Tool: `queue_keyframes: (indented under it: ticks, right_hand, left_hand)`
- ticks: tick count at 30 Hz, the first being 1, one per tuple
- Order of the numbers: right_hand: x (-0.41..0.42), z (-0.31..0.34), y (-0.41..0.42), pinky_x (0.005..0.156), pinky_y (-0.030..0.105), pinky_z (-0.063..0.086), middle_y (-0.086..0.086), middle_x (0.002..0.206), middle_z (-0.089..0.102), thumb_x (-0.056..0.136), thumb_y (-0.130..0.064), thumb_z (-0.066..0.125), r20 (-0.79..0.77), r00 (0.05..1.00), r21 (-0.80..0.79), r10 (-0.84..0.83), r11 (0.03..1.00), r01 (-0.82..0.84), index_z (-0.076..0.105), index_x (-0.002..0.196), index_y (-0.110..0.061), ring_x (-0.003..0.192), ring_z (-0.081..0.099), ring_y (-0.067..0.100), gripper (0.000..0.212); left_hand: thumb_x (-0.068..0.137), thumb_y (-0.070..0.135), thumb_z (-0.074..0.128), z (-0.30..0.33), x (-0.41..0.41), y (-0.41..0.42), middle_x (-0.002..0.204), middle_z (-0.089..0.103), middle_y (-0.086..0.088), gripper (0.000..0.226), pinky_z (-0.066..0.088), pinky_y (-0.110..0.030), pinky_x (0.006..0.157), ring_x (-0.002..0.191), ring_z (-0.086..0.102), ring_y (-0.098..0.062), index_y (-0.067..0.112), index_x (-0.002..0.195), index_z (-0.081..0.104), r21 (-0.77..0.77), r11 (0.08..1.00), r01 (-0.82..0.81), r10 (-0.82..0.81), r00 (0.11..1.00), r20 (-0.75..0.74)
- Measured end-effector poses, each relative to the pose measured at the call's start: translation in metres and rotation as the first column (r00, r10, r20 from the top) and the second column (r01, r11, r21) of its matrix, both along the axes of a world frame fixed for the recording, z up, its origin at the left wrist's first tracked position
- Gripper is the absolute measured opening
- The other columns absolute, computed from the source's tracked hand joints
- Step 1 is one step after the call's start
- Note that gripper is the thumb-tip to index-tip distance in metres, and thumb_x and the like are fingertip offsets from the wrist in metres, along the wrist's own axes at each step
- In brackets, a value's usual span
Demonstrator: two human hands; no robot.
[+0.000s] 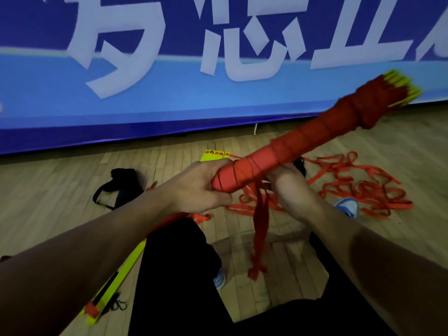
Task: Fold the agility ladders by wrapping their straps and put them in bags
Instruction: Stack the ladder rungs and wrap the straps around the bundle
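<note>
Head view: left hand (198,187) clamps the wrapped ladder bundle (303,139), right hand (288,180) beneath it, grip unclear; keep strap tails (260,229) taut, turns snug.

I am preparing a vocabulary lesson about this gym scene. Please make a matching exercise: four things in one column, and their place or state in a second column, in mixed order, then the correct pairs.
Things:
1. wrapped ladder bundle
2. loose red straps
3. black bag
4. blue banner

Place or state:
A. standing along the far edge of the floor
B. tangled on the floor at the right
C. lying on the floor at the left
D. gripped at its near end by the left hand

Pairs: 1-D, 2-B, 3-C, 4-A
</note>
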State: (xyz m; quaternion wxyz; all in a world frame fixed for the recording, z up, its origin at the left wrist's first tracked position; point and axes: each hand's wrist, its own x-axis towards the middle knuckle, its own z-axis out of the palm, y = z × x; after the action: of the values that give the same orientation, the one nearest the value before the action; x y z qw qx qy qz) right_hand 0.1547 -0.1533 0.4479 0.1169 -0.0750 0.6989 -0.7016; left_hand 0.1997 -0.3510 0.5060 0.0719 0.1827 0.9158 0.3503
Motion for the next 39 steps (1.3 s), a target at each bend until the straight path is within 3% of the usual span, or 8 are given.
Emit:
queue_keyframes:
  ticks: [3, 11, 14, 19, 29, 32, 35, 39]
  right_hand:
    - [0.002, -0.005, 0.004, 0.103, 0.051, 0.047, 0.007, 0.112, 0.075, 0.080, -0.034, 0.069, 0.013, 0.990, -0.092, 0.143, 0.986, -0.141, 0.078, 0.105, -0.019, 0.114, 0.067, 0.027, 0.030]
    - [-0.012, -0.002, 0.002, 0.102, 0.026, 0.039, -0.006, 0.125, 0.066, 0.101, -0.009, 0.054, -0.292, 0.940, 0.426, 0.175, 0.904, -0.036, 0.069, 0.118, -0.023, 0.123, 0.055, 0.010, 0.027]
    - [-0.011, 0.002, 0.004, 0.105, 0.030, 0.041, -0.006, 0.136, 0.061, 0.097, -0.011, 0.057, -0.332, 0.942, 0.350, 0.051, 0.934, 0.072, 0.059, 0.136, -0.023, 0.128, 0.052, 0.008, 0.041]
    - [0.001, -0.007, -0.004, 0.101, 0.024, 0.043, -0.011, 0.125, 0.067, 0.083, -0.032, 0.076, -0.290, 0.909, 0.373, 0.299, 0.910, -0.180, 0.060, 0.131, -0.023, 0.120, 0.059, 0.003, 0.052]
    - [0.007, 0.003, -0.007, 0.092, 0.015, 0.048, -0.016, 0.110, 0.072, 0.097, -0.013, 0.063, -0.335, 0.910, 0.213, 0.245, 0.960, -0.180, 0.064, 0.118, -0.031, 0.105, 0.067, -0.002, 0.028]
    - [0.007, 0.004, -0.009, 0.088, 0.019, 0.053, 0.000, 0.111, 0.072, 0.099, -0.006, 0.057, -0.204, 0.956, 0.082, 0.210, 0.977, -0.197, 0.063, 0.120, -0.022, 0.099, 0.068, 0.002, 0.027]
    - [0.000, -0.001, -0.008, 0.085, 0.030, 0.054, 0.008, 0.115, 0.071, 0.103, -0.015, 0.052, -0.350, 0.932, 0.331, 0.098, 0.943, 0.025, 0.067, 0.121, -0.021, 0.102, 0.068, 0.016, 0.024]
    - [0.004, -0.003, -0.007, 0.080, 0.015, 0.044, -0.011, 0.118, 0.060, 0.088, -0.043, 0.070, -0.479, 0.869, 0.402, 0.122, 0.911, 0.093, 0.064, 0.122, -0.026, 0.105, 0.057, 0.002, 0.039]
  left_hand:
    - [0.069, 0.017, 0.071, 0.000, -0.001, -0.003, 0.072, 0.060, -0.002, 0.035, 0.050, -0.028, 0.052, 0.059, 0.061, -0.018, 0.030, 0.099, 0.058, 0.097, 0.992, -0.074, 0.063, 0.992, 0.110]
    - [0.080, -0.008, 0.063, 0.005, 0.001, -0.006, 0.065, 0.058, 0.000, 0.024, 0.048, -0.022, 0.050, 0.058, 0.058, -0.013, 0.010, 0.097, 0.061, 0.171, 0.977, -0.131, 0.088, 0.967, 0.239]
    - [0.080, -0.009, 0.062, 0.008, 0.002, -0.008, 0.067, 0.059, -0.001, 0.023, 0.050, -0.021, 0.051, 0.059, 0.060, -0.012, 0.008, 0.095, 0.061, 0.170, 0.976, -0.136, 0.092, 0.965, 0.245]
    - [0.079, -0.008, 0.061, 0.012, 0.003, -0.006, 0.067, 0.058, -0.005, 0.018, 0.048, -0.022, 0.048, 0.058, 0.058, -0.015, 0.004, 0.093, 0.061, 0.221, 0.958, -0.183, 0.114, 0.950, 0.291]
    - [0.058, 0.013, 0.063, 0.008, 0.000, -0.012, 0.068, 0.061, -0.014, 0.024, 0.050, -0.036, 0.063, 0.063, 0.060, -0.028, 0.006, 0.081, 0.063, 0.276, 0.909, -0.311, 0.209, 0.916, 0.343]
    - [0.057, 0.015, 0.063, 0.010, 0.000, -0.014, 0.068, 0.063, -0.011, 0.028, 0.051, -0.036, 0.065, 0.063, 0.062, -0.025, 0.007, 0.084, 0.064, 0.246, 0.916, -0.317, 0.227, 0.915, 0.332]
    - [0.056, 0.018, 0.065, 0.012, -0.001, -0.017, 0.070, 0.064, -0.010, 0.031, 0.051, -0.038, 0.069, 0.066, 0.062, -0.025, 0.007, 0.085, 0.064, 0.209, 0.924, -0.319, 0.248, 0.919, 0.307]
    - [0.055, 0.013, 0.064, 0.012, 0.001, -0.014, 0.067, 0.063, -0.012, 0.020, 0.052, -0.037, 0.067, 0.062, 0.062, -0.026, 0.013, 0.075, 0.065, 0.239, 0.912, -0.332, 0.237, 0.905, 0.353]
